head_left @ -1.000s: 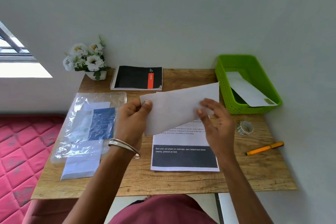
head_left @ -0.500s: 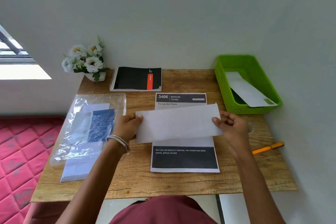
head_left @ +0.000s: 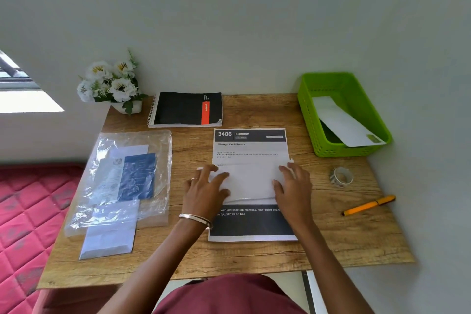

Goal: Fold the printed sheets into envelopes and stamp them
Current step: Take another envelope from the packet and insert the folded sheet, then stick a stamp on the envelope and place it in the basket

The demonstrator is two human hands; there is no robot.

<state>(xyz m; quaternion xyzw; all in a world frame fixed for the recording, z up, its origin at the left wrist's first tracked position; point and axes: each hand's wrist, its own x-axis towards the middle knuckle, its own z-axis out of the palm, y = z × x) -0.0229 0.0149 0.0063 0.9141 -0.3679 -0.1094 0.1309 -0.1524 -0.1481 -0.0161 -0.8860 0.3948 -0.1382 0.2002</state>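
Item, frame centre: I log both hands, left (head_left: 206, 186) and right (head_left: 293, 183), fingers flat, pressing the envelope (head_left: 251, 181) atop the sheet (head_left: 251, 145); folding step; next likely needs the sheet freed.

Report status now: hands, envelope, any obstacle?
Left hand and right hand both flat, pressing white envelope onto printed sheet. Sheet not folded yet. Nothing in the way.
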